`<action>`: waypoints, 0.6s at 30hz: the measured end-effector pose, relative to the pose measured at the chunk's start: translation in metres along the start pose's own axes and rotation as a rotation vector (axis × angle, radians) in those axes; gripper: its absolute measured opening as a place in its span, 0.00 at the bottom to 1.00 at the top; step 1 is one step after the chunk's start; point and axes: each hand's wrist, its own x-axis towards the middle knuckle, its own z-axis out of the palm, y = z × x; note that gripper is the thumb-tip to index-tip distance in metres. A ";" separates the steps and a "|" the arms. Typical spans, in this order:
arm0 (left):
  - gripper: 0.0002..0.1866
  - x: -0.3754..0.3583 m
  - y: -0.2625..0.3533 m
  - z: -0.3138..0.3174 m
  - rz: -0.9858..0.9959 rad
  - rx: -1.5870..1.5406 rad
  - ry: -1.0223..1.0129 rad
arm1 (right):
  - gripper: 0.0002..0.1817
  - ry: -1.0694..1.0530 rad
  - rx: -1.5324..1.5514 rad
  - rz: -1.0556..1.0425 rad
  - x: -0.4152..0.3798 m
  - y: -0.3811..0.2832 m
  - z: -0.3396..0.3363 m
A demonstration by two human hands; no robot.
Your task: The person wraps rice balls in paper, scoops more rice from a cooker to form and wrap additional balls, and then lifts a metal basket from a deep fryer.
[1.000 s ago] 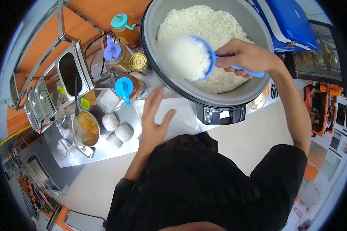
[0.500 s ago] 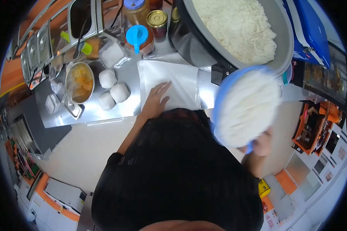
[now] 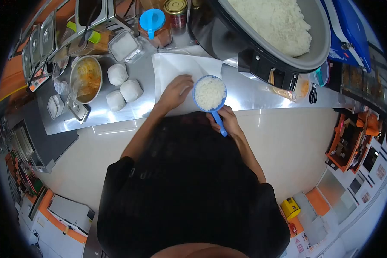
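Note:
My right hand (image 3: 226, 121) is closed around the handle of a blue scoop (image 3: 219, 122) heaped with white rice (image 3: 210, 93). The scoop is over the right part of the white paper sheets (image 3: 166, 69) on the steel counter. My left hand (image 3: 175, 92) rests on the paper just left of the scoop, fingers slightly bent, holding nothing visible. Behind and to the right stands a big cooker (image 3: 262, 47) full of rice. Several white wrapped bundles (image 3: 131, 90) sit left of the paper.
A metal bowl of orange food (image 3: 87, 80) stands on the left of the counter (image 3: 253, 92). Behind are a clear container (image 3: 124, 46), a blue-lidded jar (image 3: 152, 26) and a gold-lidded can (image 3: 175, 6). Black scissors (image 3: 313, 93) lie at the right.
My right hand has brought the scoop of rice left and down, away from the cooker to the paper. My left hand stays on the paper, its fingers now more bent.

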 end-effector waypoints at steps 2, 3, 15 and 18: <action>0.20 0.016 0.007 0.003 0.342 0.438 -0.249 | 0.19 -0.013 -0.008 0.017 0.012 0.010 -0.009; 0.20 0.018 0.001 0.004 0.339 0.436 -0.253 | 0.18 -0.083 0.037 -0.017 0.019 0.020 -0.017; 0.64 0.072 0.007 -0.022 0.241 0.708 -0.434 | 0.13 0.034 0.332 0.004 0.047 0.047 -0.073; 0.71 0.080 0.009 -0.025 0.291 0.823 -0.532 | 0.16 0.039 0.303 -0.045 0.047 0.041 -0.079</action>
